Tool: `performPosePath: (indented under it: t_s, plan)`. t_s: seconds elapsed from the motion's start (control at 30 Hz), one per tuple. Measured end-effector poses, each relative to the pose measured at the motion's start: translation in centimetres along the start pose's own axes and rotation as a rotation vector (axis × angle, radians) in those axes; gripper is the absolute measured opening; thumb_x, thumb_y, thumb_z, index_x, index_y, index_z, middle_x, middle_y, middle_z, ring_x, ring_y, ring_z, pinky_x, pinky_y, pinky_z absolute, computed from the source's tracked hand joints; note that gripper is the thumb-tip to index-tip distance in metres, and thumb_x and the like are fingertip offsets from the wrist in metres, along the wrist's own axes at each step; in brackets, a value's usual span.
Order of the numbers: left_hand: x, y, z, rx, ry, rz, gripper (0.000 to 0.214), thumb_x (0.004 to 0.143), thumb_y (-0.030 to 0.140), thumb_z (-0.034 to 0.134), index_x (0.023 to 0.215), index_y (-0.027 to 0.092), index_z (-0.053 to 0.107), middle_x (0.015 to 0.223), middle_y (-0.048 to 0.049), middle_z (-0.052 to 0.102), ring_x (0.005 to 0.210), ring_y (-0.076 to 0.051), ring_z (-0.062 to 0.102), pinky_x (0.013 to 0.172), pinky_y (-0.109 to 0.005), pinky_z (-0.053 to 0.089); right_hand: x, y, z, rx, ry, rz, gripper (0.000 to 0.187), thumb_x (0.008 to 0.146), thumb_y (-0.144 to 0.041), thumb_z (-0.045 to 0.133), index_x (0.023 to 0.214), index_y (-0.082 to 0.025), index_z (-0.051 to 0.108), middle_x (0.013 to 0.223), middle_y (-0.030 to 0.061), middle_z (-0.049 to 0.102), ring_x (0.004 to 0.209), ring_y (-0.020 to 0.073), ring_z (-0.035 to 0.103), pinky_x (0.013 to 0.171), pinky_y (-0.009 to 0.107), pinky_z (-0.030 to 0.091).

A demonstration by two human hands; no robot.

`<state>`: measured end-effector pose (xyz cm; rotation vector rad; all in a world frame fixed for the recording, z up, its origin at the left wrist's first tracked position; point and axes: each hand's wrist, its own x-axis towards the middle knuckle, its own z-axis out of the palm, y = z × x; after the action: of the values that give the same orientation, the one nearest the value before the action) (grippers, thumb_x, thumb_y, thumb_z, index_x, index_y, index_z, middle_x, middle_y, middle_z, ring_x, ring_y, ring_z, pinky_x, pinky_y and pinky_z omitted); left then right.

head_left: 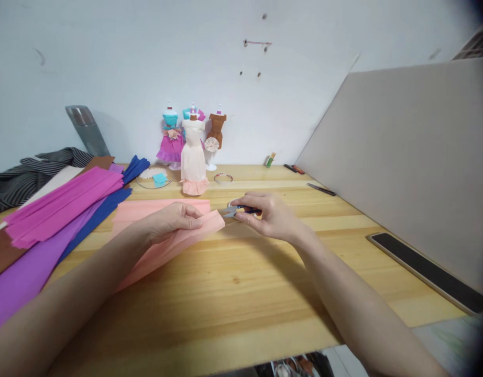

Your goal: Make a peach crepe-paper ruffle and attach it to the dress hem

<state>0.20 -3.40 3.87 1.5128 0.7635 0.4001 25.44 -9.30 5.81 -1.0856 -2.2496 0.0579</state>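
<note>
A strip of peach crepe paper (155,256) is pinched between the thumb and fingers of my left hand (173,222), its folded end pointing right. My right hand (267,214) grips a pair of thread snips (247,210) between thumb and fingers. The snips' blades are apart and point left, close to the paper's end; whether they touch it I cannot tell. Another part of the peach paper lies flat on the wooden table (237,293) behind my left hand. Something pale and round shows partly behind the snips.
Small dress forms in paper dresses (193,152) stand by the wall. Several coloured crepe paper sheets (64,204), a striped cloth (48,167) and a bottle (88,131) are at left. A ring (223,178) lies mid-table. A pointed dark tool (321,189) and a phone (426,269) lie at right.
</note>
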Motion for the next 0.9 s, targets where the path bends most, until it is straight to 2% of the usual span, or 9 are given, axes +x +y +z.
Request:
performPosePath:
  t_s: [0.13, 0.33, 0.57, 0.9]
  plan:
    - [0.14, -0.26, -0.18, -0.069, 0.018, -0.012, 0.023, 0.064, 0.034, 0.076, 0.075, 0.014, 0.070, 0.074, -0.0025, 0.067, 0.066, -0.012, 0.053, 0.063, -0.023, 0.038, -0.02, -0.06, -0.09, 0.035, 0.005, 0.002, 0.021, 0.085, -0.028, 0.056, 0.096, -0.015, 0.069, 0.077, 0.0058, 0.070, 0.064, 0.0131, 0.061, 0.059, 0.024, 0.044]
    - [0.16, -0.41, -0.23, -0.014, 0.020, 0.005, 0.023, 0.068, 0.034, 0.074, 0.075, 0.013, 0.070, 0.072, -0.0008, 0.065, 0.065, -0.010, 0.051, 0.065, -0.023, 0.037, -0.04, -0.02, 0.35, -0.005, -0.029, -0.023, 0.025, 0.087, -0.030, 0.053, 0.098, -0.013, 0.068, 0.085, 0.0092, 0.071, 0.069, 0.0150, 0.064, 0.062, 0.026, 0.046]
    - [0.05, -0.11, -0.13, -0.001, 0.002, 0.007, 0.020, 0.069, 0.032, 0.072, 0.075, 0.013, 0.069, 0.073, -0.0011, 0.065, 0.066, -0.011, 0.051, 0.065, -0.023, 0.037, -0.02, 0.13, 0.09, -0.002, 0.001, 0.011, 0.021, 0.085, -0.028, 0.056, 0.095, -0.015, 0.069, 0.078, 0.0061, 0.070, 0.065, 0.0132, 0.062, 0.059, 0.023, 0.044]
    - [0.21, -0.36, -0.11, 0.110, 0.035, 0.006, 0.024, 0.069, 0.037, 0.070, 0.075, 0.013, 0.067, 0.068, 0.0002, 0.060, 0.063, -0.011, 0.047, 0.061, -0.024, 0.033, -0.01, 0.02, 0.52, 0.002, -0.031, -0.023, 0.025, 0.087, -0.031, 0.052, 0.098, -0.014, 0.068, 0.084, 0.0086, 0.071, 0.069, 0.0150, 0.064, 0.062, 0.026, 0.047]
